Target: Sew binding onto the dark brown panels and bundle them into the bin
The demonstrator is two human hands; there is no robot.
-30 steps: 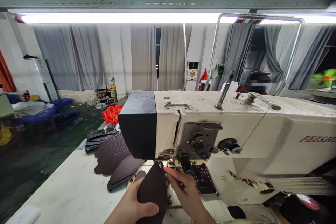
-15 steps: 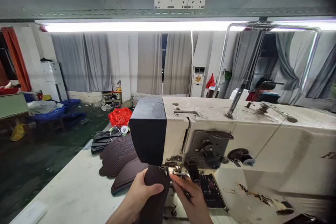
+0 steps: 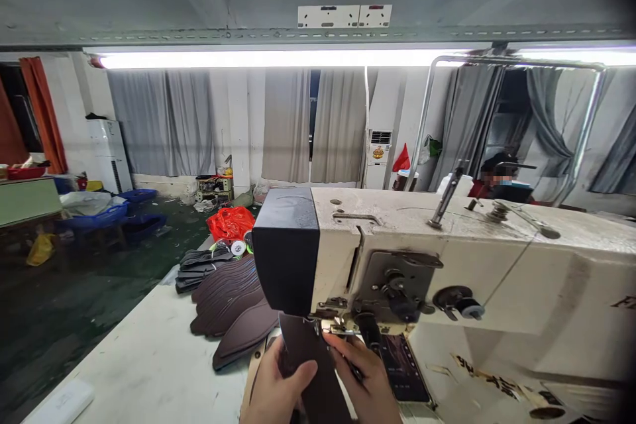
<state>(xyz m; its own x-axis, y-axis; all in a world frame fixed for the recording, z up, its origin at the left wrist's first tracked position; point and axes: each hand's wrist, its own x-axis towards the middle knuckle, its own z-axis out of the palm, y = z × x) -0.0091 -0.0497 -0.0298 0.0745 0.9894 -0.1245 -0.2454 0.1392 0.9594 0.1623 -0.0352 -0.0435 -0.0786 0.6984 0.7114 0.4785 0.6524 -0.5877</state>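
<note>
Under the head of a white sewing machine [image 3: 338, 265] with a black end cover lies a dark brown piece [image 3: 311, 364], its upper end at the needle area. My left hand [image 3: 281, 377] grips the piece's left edge, thumb on top and fingers beneath. At the right edge, close to the needle, my right hand [image 3: 360, 371] has its fingers closed against the piece; its fingertips are partly hidden. Left of the machine, stacks of similar brown pieces [image 3: 246, 331] rest on the white table [image 3: 149, 351].
Black bundled pieces [image 3: 199, 268], a thread spool [image 3: 238, 248] and a red plastic bag [image 3: 231, 222] sit at the table's far end. A phone-like dark screen [image 3: 405, 371] lies right of my right hand. A person [image 3: 499, 172] is in the right background.
The brown piece has turned, its lower end swinging to the right. My left hand has shifted right and slightly down with it. The camera view has moved slightly.
</note>
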